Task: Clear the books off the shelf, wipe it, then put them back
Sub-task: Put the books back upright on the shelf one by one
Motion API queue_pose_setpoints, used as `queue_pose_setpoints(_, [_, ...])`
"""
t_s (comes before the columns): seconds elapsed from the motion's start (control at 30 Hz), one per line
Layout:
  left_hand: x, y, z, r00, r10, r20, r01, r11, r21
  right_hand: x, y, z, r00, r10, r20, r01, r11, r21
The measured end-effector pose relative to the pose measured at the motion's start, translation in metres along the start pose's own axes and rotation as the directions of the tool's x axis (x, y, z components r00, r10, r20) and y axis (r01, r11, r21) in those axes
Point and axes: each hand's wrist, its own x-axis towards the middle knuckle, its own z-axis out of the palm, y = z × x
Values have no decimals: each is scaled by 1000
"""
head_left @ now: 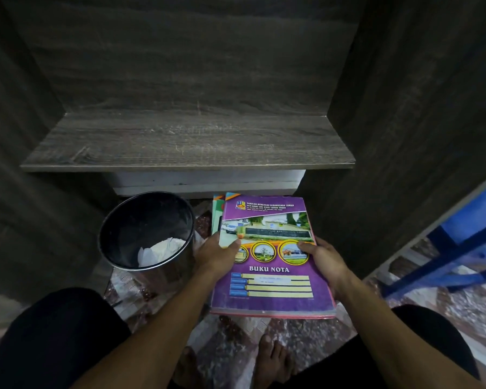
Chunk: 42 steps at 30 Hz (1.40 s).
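Observation:
A stack of thin books with a purple "BUKU NOTA" cover on top is held flat, low in front of the shelf. My left hand grips its left edge, thumb on the cover. My right hand grips the right edge the same way. More book edges, green and orange, stick out at the stack's far left corner. The dark wood-grain shelf above and behind the stack is bare, with light scratches on its surface.
A black round bin with crumpled white paper inside stands on the floor left of the books. A white block sits under the shelf. Dark wooden side walls close in left and right. A blue frame stands at the right. My bare feet rest on patterned floor.

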Motion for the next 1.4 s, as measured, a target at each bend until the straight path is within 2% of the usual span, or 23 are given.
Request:
queue_pose_setpoints(0.23, [3,5,-5,992,60,-107,-57,998,28,5,7,7,999,-29,-17,29,1000,9])
queue_pose_setpoints(0.4, [-1,11,-8,984,35,-175,-63,986,-157,9,10,2,1000,-7,-21,8,1000,19])
queue_pose_setpoints(0.57, [-12,7,-12,993,-22,-118,-35,888,-458,11,12,1,1000,11,10,-11,1000,22])
queue_pose_setpoints(0.67, [-9,1,-16,985,-23,-173,-58,891,-449,11,13,1,1000,8,23,-8,1000,24])
queue_pose_setpoints(0.73, [-5,-2,-20,991,-96,-92,47,898,-437,12,13,1,1000,1,27,-1,1000,27])
queue_pose_setpoints(0.8, [-3,-1,-22,986,-156,64,167,861,-481,12,13,0,1000,1,32,-2,1000,19])
queue_pose_setpoints(0.9, [-1,3,-20,959,-144,244,253,822,-511,12,13,-3,999,17,49,-18,1000,12])
queue_pose_setpoints(1.2, [6,6,-19,919,-72,388,282,809,-516,11,8,-4,988,36,147,-37,999,8])
queue_pose_setpoints(1.4, [5,-3,-27,884,-46,465,337,752,-567,11,-9,-7,983,-42,179,59,994,-87])
